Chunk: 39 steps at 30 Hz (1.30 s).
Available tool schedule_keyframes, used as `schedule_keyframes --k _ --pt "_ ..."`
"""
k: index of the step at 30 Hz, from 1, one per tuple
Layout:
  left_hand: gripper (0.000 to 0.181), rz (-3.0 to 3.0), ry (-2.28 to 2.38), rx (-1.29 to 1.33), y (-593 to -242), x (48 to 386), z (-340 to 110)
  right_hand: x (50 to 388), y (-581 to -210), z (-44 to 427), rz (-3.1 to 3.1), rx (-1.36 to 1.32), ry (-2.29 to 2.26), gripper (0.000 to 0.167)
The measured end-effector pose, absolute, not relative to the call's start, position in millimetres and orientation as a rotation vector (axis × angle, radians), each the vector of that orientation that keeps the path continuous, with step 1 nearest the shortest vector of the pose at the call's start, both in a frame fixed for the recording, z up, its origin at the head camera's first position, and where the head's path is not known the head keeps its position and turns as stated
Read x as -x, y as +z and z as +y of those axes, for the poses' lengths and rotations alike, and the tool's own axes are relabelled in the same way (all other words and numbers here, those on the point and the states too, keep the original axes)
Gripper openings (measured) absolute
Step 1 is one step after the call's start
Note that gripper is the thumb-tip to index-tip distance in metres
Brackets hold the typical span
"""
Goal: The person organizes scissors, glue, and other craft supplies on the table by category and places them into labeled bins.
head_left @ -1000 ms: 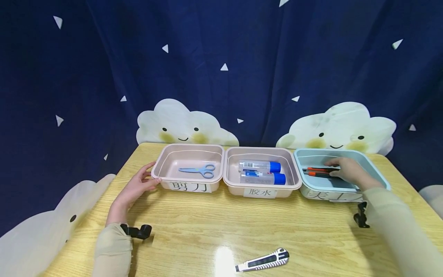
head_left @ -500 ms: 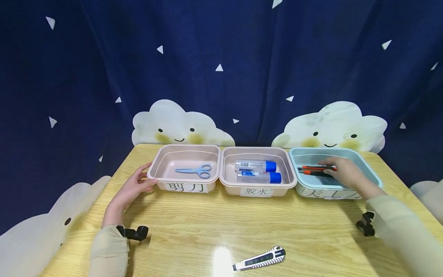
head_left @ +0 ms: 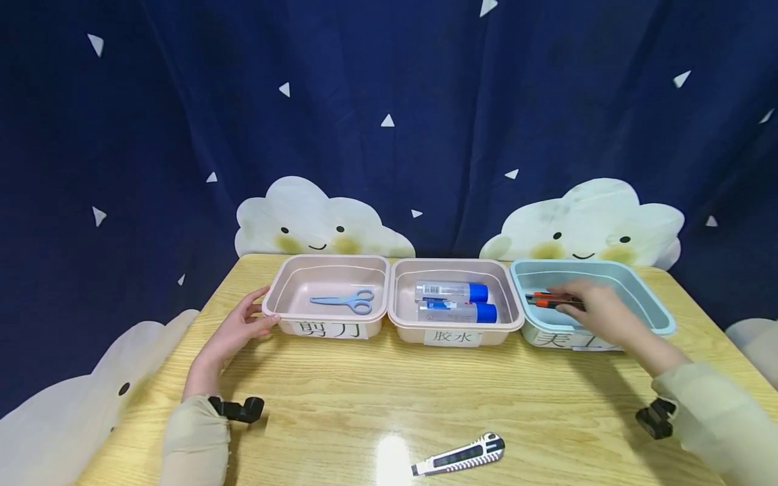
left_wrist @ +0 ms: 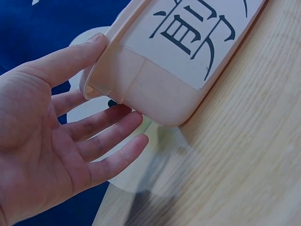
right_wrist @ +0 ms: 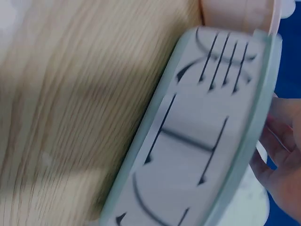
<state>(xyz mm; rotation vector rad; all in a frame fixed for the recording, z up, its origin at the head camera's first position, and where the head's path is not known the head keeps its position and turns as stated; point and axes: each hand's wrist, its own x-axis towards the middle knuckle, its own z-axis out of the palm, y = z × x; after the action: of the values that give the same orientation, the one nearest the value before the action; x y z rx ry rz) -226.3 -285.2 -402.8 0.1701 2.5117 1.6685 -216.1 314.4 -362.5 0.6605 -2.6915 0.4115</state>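
My left hand (head_left: pixel 234 331) rests at the left corner of the pink basket (head_left: pixel 328 316), thumb on its rim; in the left wrist view the fingers (left_wrist: pixel 117 157) are spread below that rim. Blue scissors (head_left: pixel 343 300) lie inside. My right hand (head_left: pixel 598 310) reaches into the light-blue basket (head_left: pixel 659 314). Its thumb and fingers close round red-and-black utility knives (head_left: pixel 541 302); the fingers cover their right ends, and which one they pinch is hard to tell. In the right wrist view the labelled front (right_wrist: pixel 188 136) hides most of the hand's work.
A second pink basket (head_left: pixel 456 331), between the other two, holds two clear glue bottles (head_left: pixel 456 312) with blue caps. A white-and-black utility knife (head_left: pixel 458 457) lies on the wooden table (head_left: pixel 340 398) near the front. A dark blue curtain (head_left: pixel 365 81) hangs behind.
My right hand has moved left over the red-and-black utility knives, its fingers now covering more of them, and its wrist has come lower. The left hand stays at the pink basket's corner.
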Motion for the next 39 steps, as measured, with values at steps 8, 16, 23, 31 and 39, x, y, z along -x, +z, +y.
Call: schedule_keyframes --k 8,16,23,31,39 --pt "0.077 2.505 1.672 -0.173 -403 227 -285 195 -352 286 -2.707 -0.717 0.473 0.029" --pt "0.076 2.498 1.690 -0.171 -402 226 -284 180 -348 268 -2.633 -0.828 0.440 0.035" --pt "0.076 2.522 1.653 -0.172 -402 226 -284 158 -350 244 -2.682 -0.940 0.521 0.034" --pt "0.077 2.535 1.653 -0.153 -403 226 -284 140 -365 221 -2.662 -1.159 0.652 0.037" --pt "0.076 2.529 1.645 -0.169 -403 226 -284 126 -378 204 -2.741 -1.317 0.759 0.039"
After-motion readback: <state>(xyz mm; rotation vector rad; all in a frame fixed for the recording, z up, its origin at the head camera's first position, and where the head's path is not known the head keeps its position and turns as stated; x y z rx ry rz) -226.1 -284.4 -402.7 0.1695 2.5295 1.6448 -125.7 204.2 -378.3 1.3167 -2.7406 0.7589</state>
